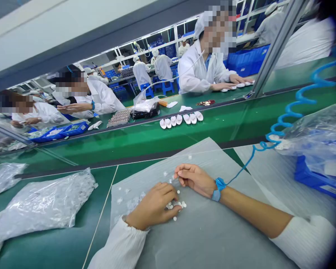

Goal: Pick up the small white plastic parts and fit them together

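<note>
Under my left hand (154, 205), loosely curled: one cluster of white parts (176, 205), too tight to count. Right hand (194, 179) pinched narrow just beyond. Two plastic bags (44, 201) further left.

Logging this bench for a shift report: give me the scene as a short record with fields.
Surface: grey sheet on a green table
Left hand: curled over a cluster of small white pieces
Right hand: fingertips pinched together just beyond the cluster; holding anything, unclear
Right wrist: blue strap with coiled cord
Left side: clear bag of parts
Belt: row of white shells
Opposite: people in white coats
</note>
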`<action>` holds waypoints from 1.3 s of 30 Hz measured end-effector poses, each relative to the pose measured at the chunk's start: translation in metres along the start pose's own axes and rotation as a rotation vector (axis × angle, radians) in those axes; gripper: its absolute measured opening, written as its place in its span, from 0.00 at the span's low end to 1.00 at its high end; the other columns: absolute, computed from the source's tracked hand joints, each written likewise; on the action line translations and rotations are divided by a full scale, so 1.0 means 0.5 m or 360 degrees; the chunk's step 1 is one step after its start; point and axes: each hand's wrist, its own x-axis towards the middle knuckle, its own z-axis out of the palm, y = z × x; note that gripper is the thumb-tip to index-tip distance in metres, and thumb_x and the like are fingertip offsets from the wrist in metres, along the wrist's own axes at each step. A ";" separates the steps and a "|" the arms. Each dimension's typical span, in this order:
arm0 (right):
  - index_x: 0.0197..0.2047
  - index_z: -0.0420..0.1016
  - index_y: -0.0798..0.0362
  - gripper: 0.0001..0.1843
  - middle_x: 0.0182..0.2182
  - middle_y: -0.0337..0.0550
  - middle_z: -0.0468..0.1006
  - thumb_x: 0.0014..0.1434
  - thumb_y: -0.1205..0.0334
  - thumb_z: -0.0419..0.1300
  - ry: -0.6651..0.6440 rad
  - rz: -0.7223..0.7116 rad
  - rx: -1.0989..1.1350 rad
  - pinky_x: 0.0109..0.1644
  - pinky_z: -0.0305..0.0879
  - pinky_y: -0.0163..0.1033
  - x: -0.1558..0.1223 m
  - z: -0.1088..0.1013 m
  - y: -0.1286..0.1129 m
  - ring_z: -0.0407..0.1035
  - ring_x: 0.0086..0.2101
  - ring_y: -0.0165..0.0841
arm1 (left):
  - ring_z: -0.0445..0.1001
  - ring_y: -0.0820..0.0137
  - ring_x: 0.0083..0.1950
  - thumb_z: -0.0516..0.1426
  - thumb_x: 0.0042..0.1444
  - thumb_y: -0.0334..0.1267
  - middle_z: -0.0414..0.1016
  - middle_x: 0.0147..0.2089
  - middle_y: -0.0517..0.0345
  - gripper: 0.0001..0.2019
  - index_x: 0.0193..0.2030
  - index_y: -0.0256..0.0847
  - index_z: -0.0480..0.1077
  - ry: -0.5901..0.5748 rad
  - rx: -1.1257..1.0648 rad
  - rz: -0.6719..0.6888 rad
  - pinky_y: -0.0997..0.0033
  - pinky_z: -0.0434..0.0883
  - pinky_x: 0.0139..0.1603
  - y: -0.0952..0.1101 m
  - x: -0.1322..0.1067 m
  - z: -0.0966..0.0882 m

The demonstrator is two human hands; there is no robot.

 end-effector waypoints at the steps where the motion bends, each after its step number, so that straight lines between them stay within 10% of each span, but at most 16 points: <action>1: 0.39 0.77 0.56 0.16 0.34 0.43 0.79 0.53 0.54 0.71 -0.0010 0.0002 -0.0003 0.31 0.59 0.34 0.000 0.000 -0.001 0.66 0.26 0.25 | 0.74 0.63 0.45 0.56 0.65 0.43 0.76 0.42 0.54 0.08 0.41 0.41 0.71 0.0013 0.0014 0.0020 0.62 0.68 0.45 0.002 0.001 0.004; 16: 0.28 0.67 0.54 0.20 0.16 0.29 0.62 0.53 0.49 0.69 -0.0110 0.0009 -0.0189 0.26 0.46 0.34 -0.004 0.008 0.000 0.50 0.20 0.23 | 0.74 0.65 0.43 0.50 0.69 0.38 0.77 0.43 0.54 0.08 0.44 0.39 0.69 0.0084 0.0257 0.0158 0.63 0.71 0.43 0.012 0.006 0.019; 39: 0.31 0.69 0.54 0.22 0.18 0.31 0.67 0.55 0.43 0.66 -0.0098 -0.0097 -0.0513 0.27 0.52 0.35 0.000 0.005 0.009 0.58 0.21 0.25 | 0.74 0.63 0.48 0.50 0.68 0.37 0.77 0.45 0.54 0.08 0.48 0.41 0.70 0.0032 0.0132 0.0051 0.62 0.72 0.49 0.018 0.012 0.020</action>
